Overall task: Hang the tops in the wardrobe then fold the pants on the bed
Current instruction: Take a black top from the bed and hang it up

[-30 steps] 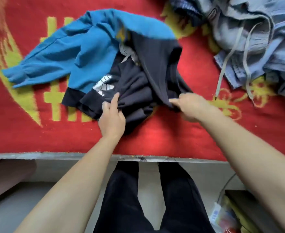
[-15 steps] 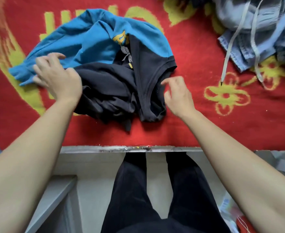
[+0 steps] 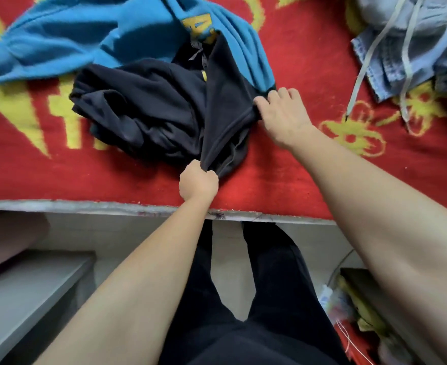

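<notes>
1. The dark garment (image 3: 151, 114) lies crumpled on the bed (image 3: 309, 185) near its front edge. Its far side is tucked under the blue top (image 3: 85, 40), which spreads away to the left and back.
2. One flat panel of the dark garment is pulled out from the heap. Its long axis runs from the blue top's overlap down toward the bed's near edge, and its seamed edge slants between the two hands.
3. The left grip (image 3: 198, 180) is clamped in a fist on the near tip of that panel, the point closest to the person.
4. The right grip (image 3: 283, 114) has its fingers curled on the panel's right edge, further back, where the blue top's hem crosses it.
5. So the bulk of the cloth lies to the left of and beyond both grips. The left one is nearer the body, the right one nearer the overlap.
6. In my judgement, freeing the garment means drawing it toward the person and to the right, out from under the blue top. The risk is that the blue top drags along.
7. A denim pile (image 3: 414, 48) with pale drawstrings sits well apart at the far right.
</notes>
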